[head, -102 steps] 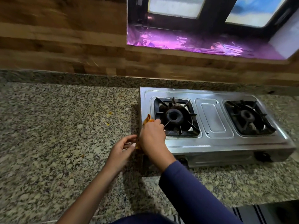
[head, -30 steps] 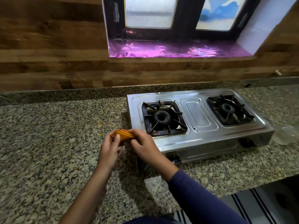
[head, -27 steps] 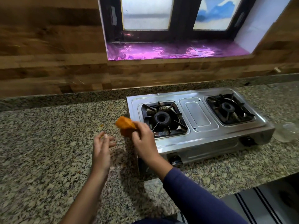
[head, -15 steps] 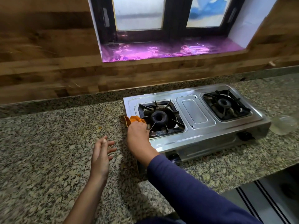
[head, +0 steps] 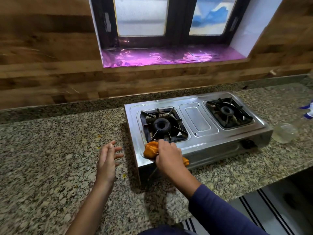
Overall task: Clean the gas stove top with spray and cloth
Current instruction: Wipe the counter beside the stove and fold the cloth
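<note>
Two black burners (head: 161, 124) sit in the shiny steel stove (head: 197, 120), which stands on the speckled worktop (head: 50, 158). My right hand (head: 169, 158) has its fingers curled round a bunched orange cloth (head: 150, 149) and presses it on the stove's front left corner, just in front of the left one. My left hand (head: 108, 160) hovers beside the stove, fingers straight and spread, holding nothing. A clear spray bottle (head: 286, 131) is near the stove's right end.
</note>
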The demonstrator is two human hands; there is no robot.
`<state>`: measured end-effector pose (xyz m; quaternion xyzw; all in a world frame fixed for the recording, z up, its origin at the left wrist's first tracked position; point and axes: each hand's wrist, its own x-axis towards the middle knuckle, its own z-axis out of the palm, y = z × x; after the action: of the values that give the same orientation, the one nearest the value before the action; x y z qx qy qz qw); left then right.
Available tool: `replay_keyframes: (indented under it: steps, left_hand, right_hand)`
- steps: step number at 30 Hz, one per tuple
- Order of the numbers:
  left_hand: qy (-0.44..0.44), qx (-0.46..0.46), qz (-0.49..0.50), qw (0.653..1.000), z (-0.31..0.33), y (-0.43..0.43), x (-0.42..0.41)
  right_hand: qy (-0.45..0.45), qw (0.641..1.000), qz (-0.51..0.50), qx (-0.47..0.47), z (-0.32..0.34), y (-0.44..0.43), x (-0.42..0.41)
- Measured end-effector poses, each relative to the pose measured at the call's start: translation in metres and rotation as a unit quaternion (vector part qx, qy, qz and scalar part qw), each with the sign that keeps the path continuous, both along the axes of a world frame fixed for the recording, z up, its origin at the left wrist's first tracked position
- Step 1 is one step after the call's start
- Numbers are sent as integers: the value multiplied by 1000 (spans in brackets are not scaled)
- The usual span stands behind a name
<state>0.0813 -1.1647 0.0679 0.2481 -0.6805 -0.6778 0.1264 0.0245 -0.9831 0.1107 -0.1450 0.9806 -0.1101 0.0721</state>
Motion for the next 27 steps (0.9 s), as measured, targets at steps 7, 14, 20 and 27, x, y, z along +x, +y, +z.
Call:
replay_keyframes:
  steps: [7,14,20,27]
  left_hand:
    - [-2,11,1,1000,0,11,2]
    - [18,-24,51,998,4,-9,7]
    - [26,-33,70,997,6,-6,-8]
    - [81,-129,-33,988,23,61,-41]
  right_hand:
    - [6,990,114,-82,-10,-22,8]
    - [27,989,87,-115,-19,-69,-12]
    - [87,942,308,-98,-36,-14,3]
    - [103,943,314,-40,-38,120,-24]
